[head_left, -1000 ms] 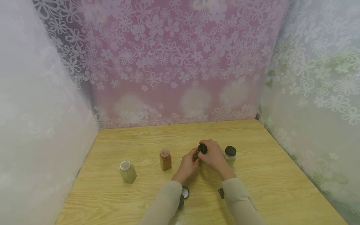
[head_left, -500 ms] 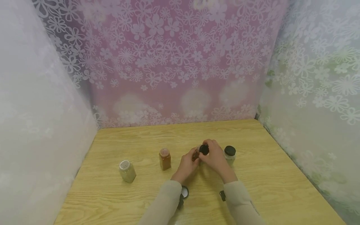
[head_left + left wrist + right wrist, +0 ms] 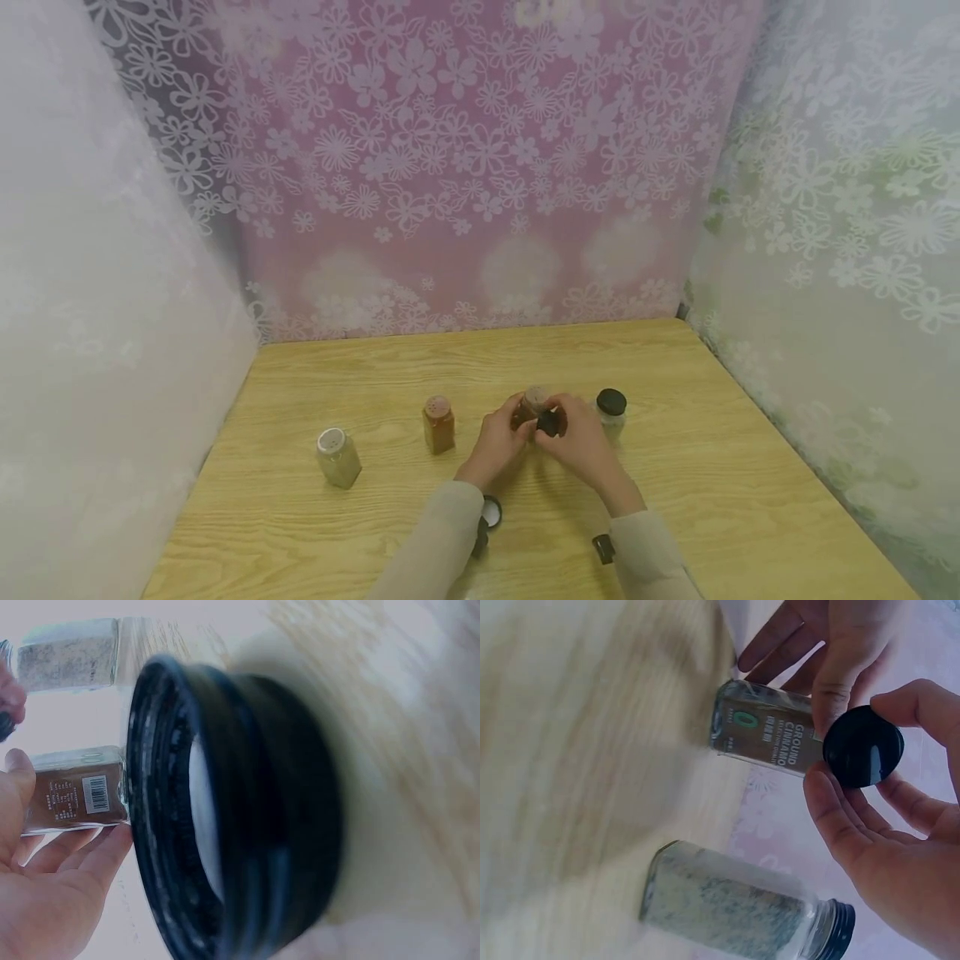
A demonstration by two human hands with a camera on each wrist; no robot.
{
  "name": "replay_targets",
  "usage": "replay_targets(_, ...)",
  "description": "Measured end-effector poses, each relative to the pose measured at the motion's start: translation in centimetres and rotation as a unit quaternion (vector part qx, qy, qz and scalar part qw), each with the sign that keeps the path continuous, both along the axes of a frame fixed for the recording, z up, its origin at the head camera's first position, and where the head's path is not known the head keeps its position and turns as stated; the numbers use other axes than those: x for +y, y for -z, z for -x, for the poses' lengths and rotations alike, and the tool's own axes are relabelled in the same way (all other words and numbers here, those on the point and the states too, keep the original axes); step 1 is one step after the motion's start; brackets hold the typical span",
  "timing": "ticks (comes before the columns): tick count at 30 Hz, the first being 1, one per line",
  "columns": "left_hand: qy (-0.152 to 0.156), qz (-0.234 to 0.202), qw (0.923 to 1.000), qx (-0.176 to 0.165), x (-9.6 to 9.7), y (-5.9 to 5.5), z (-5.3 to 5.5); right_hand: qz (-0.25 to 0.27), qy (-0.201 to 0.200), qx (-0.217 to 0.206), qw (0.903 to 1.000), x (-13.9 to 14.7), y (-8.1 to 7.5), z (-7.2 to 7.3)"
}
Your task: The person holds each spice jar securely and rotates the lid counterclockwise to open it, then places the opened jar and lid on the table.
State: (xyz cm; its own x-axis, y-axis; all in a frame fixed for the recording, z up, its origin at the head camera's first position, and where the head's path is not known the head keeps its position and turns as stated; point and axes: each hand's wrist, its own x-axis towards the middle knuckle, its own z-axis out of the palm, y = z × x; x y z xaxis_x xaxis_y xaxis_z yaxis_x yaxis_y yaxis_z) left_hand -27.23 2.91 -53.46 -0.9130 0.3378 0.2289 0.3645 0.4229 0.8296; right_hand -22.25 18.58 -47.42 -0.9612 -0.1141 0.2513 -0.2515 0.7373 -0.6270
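black cap (image 3: 863, 746) is off, pinched in the right hand (image 3: 581, 442) just beside the ground cinnamon jar (image 3: 769, 737), which the left hand (image 3: 497, 442) grips upright on the wooden table (image 3: 675, 467). unscrewing looks complete; setting the cap down seems next.

A small clear glass spice jar (image 3: 531, 408) filled with dark brown powder stands upright on the wooden table, near its middle. Its top is uncovered and shows a pale sifter insert in the head view. The label on its side reads "GROUND CINNAMON" in the right wrist view (image 3: 769, 735), and a barcode shows on another face in the left wrist view (image 3: 75, 796). The left hand (image 3: 501, 437) grips the jar's body, thumb on one side and fingers on the other. A round black plastic cap (image 3: 548, 423) is off the jar, just beside it at its upper part, pinched at its rim (image 3: 863, 746) by the right hand (image 3: 581, 437).
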Motion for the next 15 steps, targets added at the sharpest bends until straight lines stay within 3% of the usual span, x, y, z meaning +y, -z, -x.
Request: replay_targets(15, 0.002, -0.011, 0.9991, -0.04, 0.0, -0.1, -0.1, 0.01, -0.007, -0.087, 0.9961, 0.2, 1.5, -2.6)
